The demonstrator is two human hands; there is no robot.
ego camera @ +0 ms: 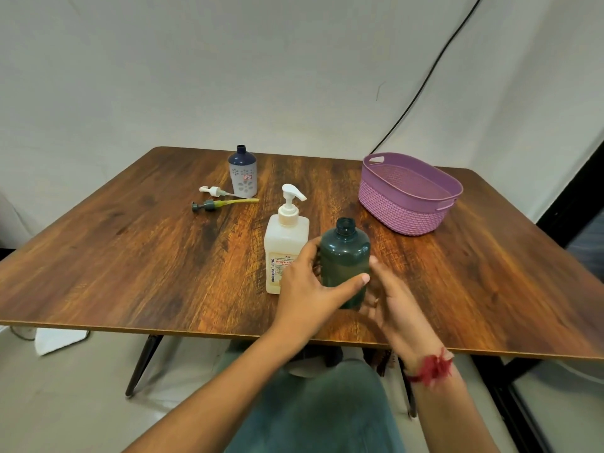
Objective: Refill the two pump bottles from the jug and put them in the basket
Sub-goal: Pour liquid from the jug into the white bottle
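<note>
A dark green bottle [343, 253] with no pump stands near the table's front edge. My left hand [310, 289] grips its left side, thumb across the front. My right hand [385, 299] cups its lower right side. Just left of it stands the whitish jug [283, 243] with a white pump on top. A white and navy bottle [243, 173] with an uncapped neck stands at the back. In front of that bottle lie a white pump head [214, 191] and a dark green pump head [209, 206]. The purple basket [405, 210] sits at the right with nothing in it.
The wooden table [130, 250] fills most of the view. A black cable [434, 67] runs down the white backdrop behind the basket. Something white lies on the floor [58, 338] under the table's left side.
</note>
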